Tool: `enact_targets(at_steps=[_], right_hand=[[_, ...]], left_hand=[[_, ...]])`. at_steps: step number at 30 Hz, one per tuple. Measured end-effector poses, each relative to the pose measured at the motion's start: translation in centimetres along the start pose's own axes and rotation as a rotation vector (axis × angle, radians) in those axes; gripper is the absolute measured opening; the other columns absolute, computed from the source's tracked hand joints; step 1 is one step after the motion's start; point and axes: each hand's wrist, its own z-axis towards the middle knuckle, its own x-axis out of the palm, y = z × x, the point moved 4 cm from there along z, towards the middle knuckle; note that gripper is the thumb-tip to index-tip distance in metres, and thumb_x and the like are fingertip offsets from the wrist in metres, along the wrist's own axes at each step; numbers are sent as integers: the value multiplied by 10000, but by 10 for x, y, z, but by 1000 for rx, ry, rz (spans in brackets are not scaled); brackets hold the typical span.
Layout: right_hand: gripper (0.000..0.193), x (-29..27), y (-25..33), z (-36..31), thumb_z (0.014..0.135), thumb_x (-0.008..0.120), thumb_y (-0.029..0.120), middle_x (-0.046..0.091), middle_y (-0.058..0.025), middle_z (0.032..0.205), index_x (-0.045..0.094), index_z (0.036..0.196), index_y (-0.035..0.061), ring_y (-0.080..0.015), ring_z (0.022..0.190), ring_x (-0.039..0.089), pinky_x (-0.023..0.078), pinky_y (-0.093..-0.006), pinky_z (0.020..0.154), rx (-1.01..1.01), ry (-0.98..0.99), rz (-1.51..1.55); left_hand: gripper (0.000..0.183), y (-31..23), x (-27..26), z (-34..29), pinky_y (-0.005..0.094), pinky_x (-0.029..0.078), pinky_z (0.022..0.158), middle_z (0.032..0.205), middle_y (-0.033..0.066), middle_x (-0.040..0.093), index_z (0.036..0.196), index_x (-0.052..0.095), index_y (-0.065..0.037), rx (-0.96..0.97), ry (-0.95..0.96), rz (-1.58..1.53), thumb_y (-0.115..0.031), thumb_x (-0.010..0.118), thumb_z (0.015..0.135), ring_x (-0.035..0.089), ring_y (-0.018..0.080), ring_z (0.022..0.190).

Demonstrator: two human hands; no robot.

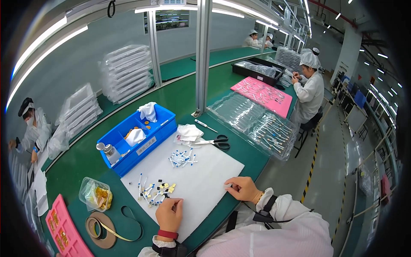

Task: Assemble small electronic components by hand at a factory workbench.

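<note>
My left hand is over the near edge of a white foam sheet, its fingers curled in. Just beyond it lies a loose pile of small white-and-blue strips mixed with black and yellow pieces. Farther back on the sheet is a second heap of white-and-blue strips. At the sheet's right edge my right hand is closed in a pinch, with a tiny dark spot at its fingertips. What either hand holds, if anything, is too small or hidden to name.
A blue divided bin stands behind the sheet, near scissors and a screwdriver. Left are a clear tub, a tape roll and a pink tray. Clear trays lie right; co-workers sit beyond.
</note>
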Motion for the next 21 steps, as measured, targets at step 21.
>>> enact_targets(at_steps=[21], right_hand=[[73,-2,-1,5,858,748,122,617,-13,629,750,916,78,-100,528,549,448,-260,521,61,47,-28]], left_hand=[[40,-3,0,3,319,433,552,688,78,609,840,727,-40,49,35,-43,-76,739,850,571,204,579]])
